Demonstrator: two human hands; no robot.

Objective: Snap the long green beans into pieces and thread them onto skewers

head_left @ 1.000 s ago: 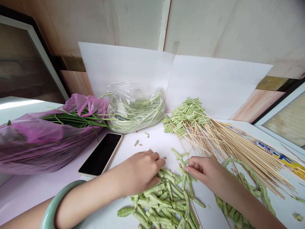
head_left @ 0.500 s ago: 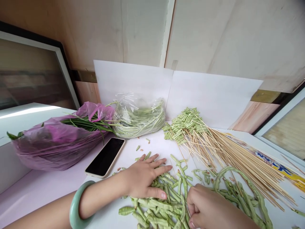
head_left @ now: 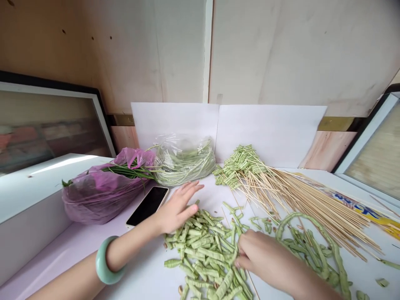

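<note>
My left hand (head_left: 178, 209), a pale green bangle (head_left: 108, 260) on its wrist, is open with fingers spread over the upper left edge of a pile of cut green bean pieces (head_left: 206, 254). My right hand (head_left: 261, 252) is closed at the right side of that pile. A thin bamboo skewer (head_left: 253, 287) runs out below its fingers; the grip itself is partly hidden. Right of this hand lie whole long beans (head_left: 336, 258) and more pieces, one bean curved in an arch.
Behind is a stack of bean-loaded skewers (head_left: 243, 162), their bare sticks (head_left: 318, 204) fanning right over a yellow printed wrapper (head_left: 375, 214). A clear bag of long beans (head_left: 187, 162), a purple bag of greens (head_left: 103, 196) and a phone (head_left: 148, 206) are at left. White boards (head_left: 268, 133) stand behind.
My left hand has lifted off the bean pieces and moved up and left, uncovering more of the pile. My right hand stays closed near the same spot. The camera view has tilted slightly.
</note>
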